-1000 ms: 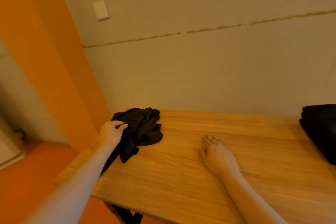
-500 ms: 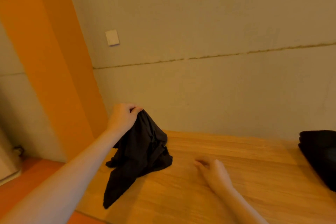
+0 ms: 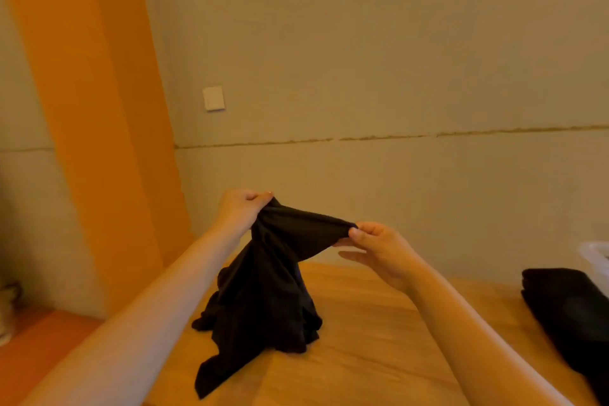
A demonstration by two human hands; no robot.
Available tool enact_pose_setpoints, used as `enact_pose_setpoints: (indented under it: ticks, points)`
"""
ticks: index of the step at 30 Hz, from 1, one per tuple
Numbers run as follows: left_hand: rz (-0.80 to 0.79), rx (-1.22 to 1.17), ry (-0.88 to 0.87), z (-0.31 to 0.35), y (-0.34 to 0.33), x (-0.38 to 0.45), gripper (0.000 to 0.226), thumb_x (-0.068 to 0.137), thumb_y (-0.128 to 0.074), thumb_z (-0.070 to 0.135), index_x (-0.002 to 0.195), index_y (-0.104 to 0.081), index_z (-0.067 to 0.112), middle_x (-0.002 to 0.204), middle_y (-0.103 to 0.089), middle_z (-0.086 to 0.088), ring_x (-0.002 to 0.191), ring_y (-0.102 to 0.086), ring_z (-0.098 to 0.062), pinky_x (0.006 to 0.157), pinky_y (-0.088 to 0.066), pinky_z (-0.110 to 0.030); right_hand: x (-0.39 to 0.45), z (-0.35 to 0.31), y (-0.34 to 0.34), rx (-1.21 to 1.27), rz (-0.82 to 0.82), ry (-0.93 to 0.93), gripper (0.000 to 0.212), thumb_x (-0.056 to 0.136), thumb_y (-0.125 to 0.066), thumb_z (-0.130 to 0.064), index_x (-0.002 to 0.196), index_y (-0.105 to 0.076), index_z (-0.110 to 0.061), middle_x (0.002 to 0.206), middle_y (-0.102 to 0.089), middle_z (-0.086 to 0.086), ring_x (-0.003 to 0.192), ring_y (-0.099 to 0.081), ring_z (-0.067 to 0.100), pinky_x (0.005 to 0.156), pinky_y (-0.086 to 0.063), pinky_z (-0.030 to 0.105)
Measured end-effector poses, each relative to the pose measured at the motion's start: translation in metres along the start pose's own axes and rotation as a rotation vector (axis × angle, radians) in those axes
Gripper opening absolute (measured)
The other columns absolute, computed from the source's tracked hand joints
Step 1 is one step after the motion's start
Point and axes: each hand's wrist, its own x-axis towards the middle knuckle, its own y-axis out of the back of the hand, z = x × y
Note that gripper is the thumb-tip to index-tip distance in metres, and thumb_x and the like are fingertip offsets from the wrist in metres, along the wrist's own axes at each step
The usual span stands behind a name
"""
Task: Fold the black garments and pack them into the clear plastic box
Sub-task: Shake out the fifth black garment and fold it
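A crumpled black garment (image 3: 263, 300) hangs above the wooden table (image 3: 379, 339), its lower folds still resting on the wood. My left hand (image 3: 240, 211) grips its top edge in a fist. My right hand (image 3: 375, 244) pinches the same edge further right, so the cloth stretches between the two hands. A second black garment (image 3: 566, 310), folded, lies at the table's right side. Behind it shows a corner of the clear plastic box (image 3: 596, 255), mostly cut off by the frame.
A pale wall with a white switch plate (image 3: 213, 98) stands right behind the table. An orange wall panel (image 3: 89, 109) rises at the left, and the table's left edge drops to an orange floor (image 3: 36, 339).
My left hand has raised the garment higher off the table. My right hand has left the tabletop and taken hold of the garment's top edge. The view has tilted upward.
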Motion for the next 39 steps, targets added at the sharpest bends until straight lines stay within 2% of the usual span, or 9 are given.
enact_pose_setpoints:
  ticks: [6, 10, 15, 20, 24, 27, 30, 33, 39]
  points:
    - [-0.453, -0.215, -0.149, 0.056, -0.035, -0.027, 0.011, 0.091, -0.055, 0.033, 0.098, -0.061, 0.029, 0.102, -0.065, 0.009, 0.103, -0.061, -0.014, 0.086, -0.049, -0.027, 0.011, -0.095, 0.022, -0.031, 0.004, 0.126, 0.024, 0.097, -0.042, -0.015, 0.085, -0.060, -0.008, 0.075, -0.070, 0.000, 0.074, -0.069, 0.013, 0.066, -0.056, 0.025]
    - [-0.649, -0.373, -0.180, 0.098, -0.065, -0.043, 0.019, 0.085, -0.064, 0.022, 0.104, -0.060, 0.025, 0.094, -0.068, 0.002, 0.092, -0.066, -0.019, 0.089, -0.052, -0.036, 0.019, -0.152, 0.023, -0.111, 0.071, 0.212, 0.024, 0.099, -0.041, -0.017, 0.082, -0.056, -0.010, 0.080, -0.062, 0.005, 0.075, -0.063, 0.017, 0.067, -0.055, 0.028]
    - [-0.778, -0.478, -0.154, 0.129, -0.065, -0.024, 0.030, 0.084, -0.060, 0.027, 0.109, -0.063, 0.011, 0.098, -0.068, -0.003, 0.091, -0.066, -0.018, 0.086, -0.051, -0.033, 0.014, -0.209, 0.054, 0.147, 0.335, 0.292, 0.026, 0.101, -0.033, -0.020, 0.084, -0.050, -0.011, 0.079, -0.056, 0.005, 0.074, -0.059, 0.018, 0.060, -0.052, 0.030]
    - [-0.513, -0.319, -0.291, 0.168, -0.082, -0.026, 0.034, 0.091, -0.055, 0.039, 0.117, -0.057, 0.017, 0.107, -0.062, 0.008, 0.111, -0.056, -0.014, 0.089, -0.043, -0.026, 0.005, -0.228, 0.072, 0.015, 0.386, 0.241, 0.017, 0.098, -0.045, -0.017, 0.087, -0.055, -0.008, 0.083, -0.060, 0.007, 0.076, -0.063, 0.020, 0.059, -0.057, 0.027]
    - [-0.496, -0.322, -0.361, 0.201, -0.102, -0.040, 0.044, 0.086, -0.066, 0.030, 0.123, -0.052, 0.011, 0.102, -0.062, 0.001, 0.092, -0.061, -0.010, 0.070, -0.046, -0.016, 0.003, -0.234, 0.063, -0.246, 0.437, 0.174, 0.012, 0.093, -0.054, -0.012, 0.089, -0.059, -0.002, 0.082, -0.064, 0.010, 0.070, -0.064, 0.019, 0.056, -0.056, 0.025]
    - [-0.402, -0.359, -0.327, 0.212, -0.107, -0.041, 0.031, 0.086, -0.067, 0.022, 0.111, -0.056, 0.008, 0.092, -0.062, -0.002, 0.073, -0.058, -0.006, 0.052, -0.043, -0.012, -0.001, -0.240, 0.056, -0.378, 0.524, 0.135, 0.015, 0.090, -0.058, -0.011, 0.096, -0.059, 0.003, 0.078, -0.062, 0.013, 0.067, -0.062, 0.021, 0.057, -0.056, 0.028]
    - [-0.350, -0.340, -0.305, 0.213, -0.116, -0.041, 0.019, 0.083, -0.069, 0.027, 0.091, -0.057, 0.014, 0.092, -0.065, -0.007, 0.080, -0.062, -0.017, 0.066, -0.050, -0.027, -0.003, -0.242, 0.051, -0.347, 0.594, 0.100, 0.019, 0.088, -0.062, -0.010, 0.099, -0.062, 0.005, 0.083, -0.065, 0.016, 0.074, -0.064, 0.027, 0.068, -0.057, 0.035]
    - [-0.289, -0.272, -0.294, 0.212, -0.128, -0.041, 0.025, 0.081, -0.071, 0.030, 0.072, -0.051, 0.016, 0.068, -0.054, 0.000, 0.067, -0.055, -0.018, 0.058, -0.043, -0.027, -0.007, -0.240, 0.045, -0.191, 0.544, 0.102, 0.016, 0.088, -0.062, -0.010, 0.095, -0.061, 0.004, 0.080, -0.062, 0.013, 0.082, -0.061, 0.027, 0.072, -0.055, 0.036]
    - [-0.262, -0.440, -0.242, 0.202, -0.131, -0.049, 0.030, 0.084, -0.069, 0.029, 0.105, -0.056, 0.013, 0.092, -0.060, 0.001, 0.080, -0.060, -0.014, 0.060, -0.044, -0.023, -0.008, -0.248, 0.044, -0.437, 0.579, 0.143, 0.028, 0.089, -0.062, -0.019, 0.108, -0.061, 0.002, 0.105, -0.062, 0.011, 0.103, -0.058, 0.026, 0.085, -0.047, 0.036]
